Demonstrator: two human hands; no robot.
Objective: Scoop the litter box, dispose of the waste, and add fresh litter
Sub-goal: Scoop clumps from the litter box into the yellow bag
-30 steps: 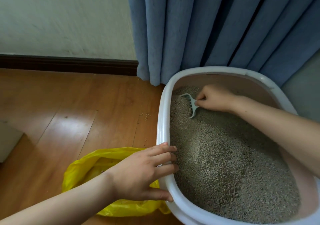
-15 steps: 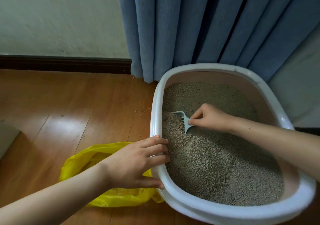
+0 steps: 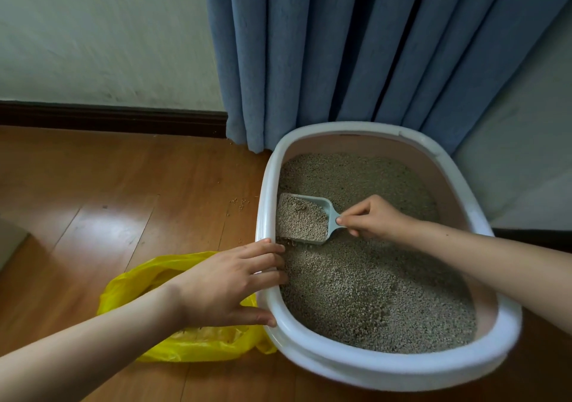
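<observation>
The right hand (image 3: 373,217) grips the scoop (image 3: 305,218), heaped with litter, inside the box (image 3: 402,367). The left hand (image 3: 229,284) grasps the box rim, fingers hooked inside, above the yellow bag (image 3: 185,344).

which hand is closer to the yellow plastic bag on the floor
Left. The left hand holds the litter box rim directly above the crumpled yellow plastic bag; the right hand is inside the box, its grip on the scoop.

text: none readable | labels: none | litter box (image 3: 269,203), scoop (image 3: 328,212), yellow bag (image 3: 185,346): all plain, unmarked
</observation>
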